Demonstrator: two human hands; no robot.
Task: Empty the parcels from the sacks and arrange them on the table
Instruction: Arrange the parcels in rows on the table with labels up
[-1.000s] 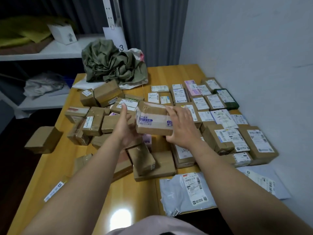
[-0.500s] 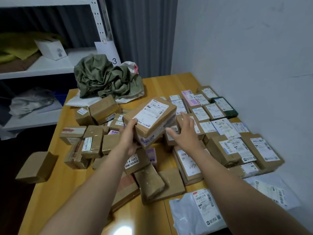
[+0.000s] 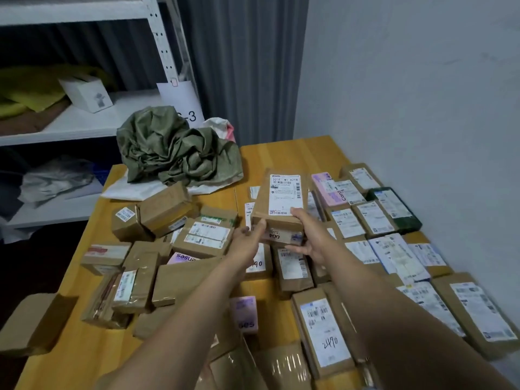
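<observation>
Fingers (image 3: 295, 248) of the right hand (image 3: 312, 242) curl under the near end of a taped cardboard parcel (image 3: 281, 192), thumb on top. The left hand (image 3: 247, 244) grips its near-left corner likewise. The parcel hangs label-up over the table (image 3: 284, 153), between the loose pile (image 3: 166, 206) and the arranged rows (image 3: 371, 218). It looks stiff and light, its tape probably slick, so gripping the short edges suits it.

Held parcel (image 3: 285, 197) txt blurry, btm parcels (image 3: 270, 370) cropped

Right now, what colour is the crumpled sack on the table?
The sack is olive green, clearest in the head view.
</observation>
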